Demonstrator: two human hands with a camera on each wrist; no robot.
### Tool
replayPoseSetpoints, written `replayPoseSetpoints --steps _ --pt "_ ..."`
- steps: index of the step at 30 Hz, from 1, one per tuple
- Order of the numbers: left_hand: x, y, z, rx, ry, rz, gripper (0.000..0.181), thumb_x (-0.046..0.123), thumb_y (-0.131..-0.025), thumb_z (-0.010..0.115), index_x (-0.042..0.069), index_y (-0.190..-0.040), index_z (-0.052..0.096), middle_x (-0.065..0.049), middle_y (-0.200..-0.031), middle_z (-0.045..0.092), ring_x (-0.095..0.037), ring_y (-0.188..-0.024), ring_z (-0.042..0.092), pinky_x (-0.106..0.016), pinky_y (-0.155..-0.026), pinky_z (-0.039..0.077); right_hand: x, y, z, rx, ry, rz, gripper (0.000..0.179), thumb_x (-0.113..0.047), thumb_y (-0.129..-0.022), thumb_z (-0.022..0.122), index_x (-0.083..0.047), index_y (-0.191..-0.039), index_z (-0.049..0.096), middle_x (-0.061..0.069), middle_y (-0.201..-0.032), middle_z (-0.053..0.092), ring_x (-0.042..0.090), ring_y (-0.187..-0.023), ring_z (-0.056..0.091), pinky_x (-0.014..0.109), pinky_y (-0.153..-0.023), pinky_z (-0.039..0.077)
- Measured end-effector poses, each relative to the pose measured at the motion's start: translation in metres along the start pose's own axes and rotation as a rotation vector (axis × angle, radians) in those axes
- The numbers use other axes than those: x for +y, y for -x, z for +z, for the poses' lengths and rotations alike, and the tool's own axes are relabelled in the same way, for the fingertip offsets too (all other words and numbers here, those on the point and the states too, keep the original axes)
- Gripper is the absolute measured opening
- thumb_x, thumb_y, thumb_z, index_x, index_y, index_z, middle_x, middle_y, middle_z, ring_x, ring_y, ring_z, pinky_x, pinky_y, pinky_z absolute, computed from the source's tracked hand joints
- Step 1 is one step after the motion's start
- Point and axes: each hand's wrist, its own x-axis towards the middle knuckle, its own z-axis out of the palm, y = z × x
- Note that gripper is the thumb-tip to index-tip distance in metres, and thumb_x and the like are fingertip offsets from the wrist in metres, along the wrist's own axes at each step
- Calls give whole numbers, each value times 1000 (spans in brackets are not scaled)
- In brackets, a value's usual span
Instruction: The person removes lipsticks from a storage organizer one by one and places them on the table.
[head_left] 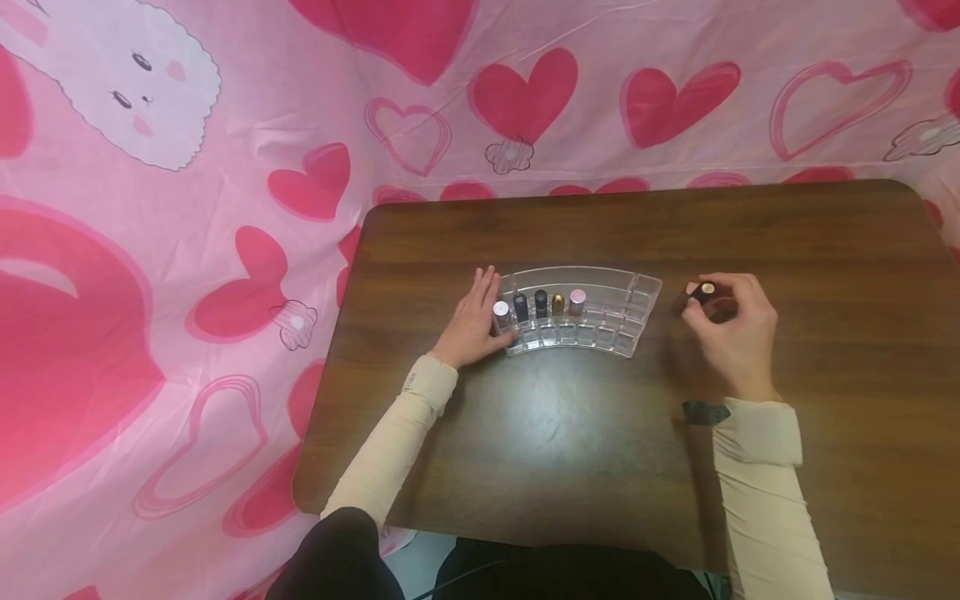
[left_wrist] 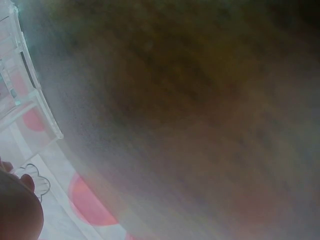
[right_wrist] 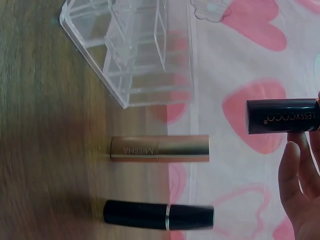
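Note:
A clear acrylic lipstick organizer point(head_left: 577, 342) lies on the table, with several lipsticks upright at its left side, among them a pink-capped one point(head_left: 577, 302) and a gold one point(head_left: 558, 305). My left hand point(head_left: 472, 327) touches the organizer's left end, fingers mostly straight, thumb by the front edge. Right of the organizer, my right hand point(head_left: 738, 329) pinches a black lipstick tube point(right_wrist: 280, 116) with a gold end, raised above the table. The right wrist view has a gold lipstick point(right_wrist: 160, 148) and a black silver-banded tube point(right_wrist: 157, 215) standing on the table; the hand mostly hides them in the head view.
The brown wooden table point(head_left: 555, 467) has rounded corners. A pink heart-patterned cloth point(head_left: 420, 67) hangs behind it and on the left. A dark strap-like piece point(head_left: 705, 411) sits at the right wrist. Most of the left wrist view is blurred.

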Motion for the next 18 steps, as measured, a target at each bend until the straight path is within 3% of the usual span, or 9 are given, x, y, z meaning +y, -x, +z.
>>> replayPoseSetpoints --steps 6,18 --pt "1 1 -1 -18 1 -15 103 55 -74 60 10 -145 1 0 -152 -11 -14 -137 -17 -44 -110 18 8 -1 -9 46 7 29 27 -4 -71 65 -1 -97 64 -20 -87 52 0 -70 53 7 -63 42" --pt "0 0 -1 -17 -4 -16 103 58 -75 58 13 -145 -4 -1 -152 -9 -14 -137 -17 -44 -110 17 16 -2 -25 88 25 92 29 -4 -73 64 0 -101 63 -20 -88 52 -2 -75 53 8 -67 43"
